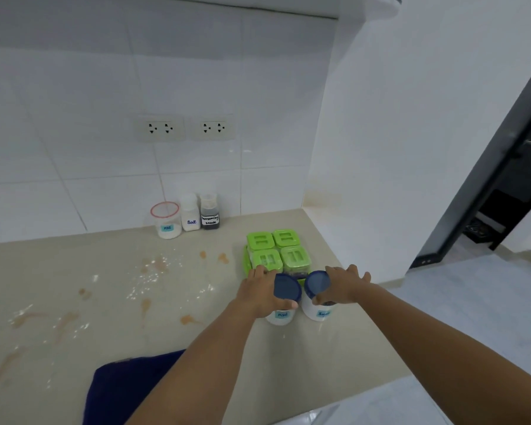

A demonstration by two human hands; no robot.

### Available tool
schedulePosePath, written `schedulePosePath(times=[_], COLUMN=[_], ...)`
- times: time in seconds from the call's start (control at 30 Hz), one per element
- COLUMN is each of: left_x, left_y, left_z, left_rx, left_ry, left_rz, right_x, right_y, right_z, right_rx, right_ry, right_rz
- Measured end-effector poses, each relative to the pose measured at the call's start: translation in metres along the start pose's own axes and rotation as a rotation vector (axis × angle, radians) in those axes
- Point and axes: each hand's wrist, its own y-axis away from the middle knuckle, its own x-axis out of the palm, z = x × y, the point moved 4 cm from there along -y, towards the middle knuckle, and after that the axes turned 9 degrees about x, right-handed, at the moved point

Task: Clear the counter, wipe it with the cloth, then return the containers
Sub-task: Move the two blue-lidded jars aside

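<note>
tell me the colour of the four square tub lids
Bright green lids, head view.

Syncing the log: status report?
Left grip holds left blue-lid jar; right grip holds right blue-lid jar. Spills unwiped, cloth untouched. Green-lidded set close behind.

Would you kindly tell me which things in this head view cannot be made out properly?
- Blue cloth: cut off by the bottom edge and partly covered by the left forearm.
- Left blue-lidded jar: label blurred and partly under the gripping left hand.
- Right blue-lidded jar: label curves out of sight; the right hand grip is unclear.
- Green-lidded containers: contents mostly hidden by their lids and the jars in front.
</note>
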Motion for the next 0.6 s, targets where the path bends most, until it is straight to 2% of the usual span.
schedulePosePath(times=[0.1,0.23,0.43,0.6], left_x=[-0.014,-0.042,-0.092,-0.119], left_y=[0.01,0.029,0.05,0.052], left_z=[0.02,0.074,0.188,0.283], left_rx=[-0.013,-0.09,-0.314,-0.422], left_ry=[0.021,-0.055,-0.156,-0.22], left_rz=[-0.053,-0.179,-0.278,-0.217], right_x=[-0.012,-0.026,-0.032,-0.035], right_y=[0.0,-0.01,-0.02,-0.043], right_z=[0.015,0.062,0.179,0.294], right_rx=[-0.027,-0.09,-0.264,-0.366], right_ry=[-0.022,-0.119,0.033,0.047], right_rz=[-0.003,-0.091,-0.199,-0.263])
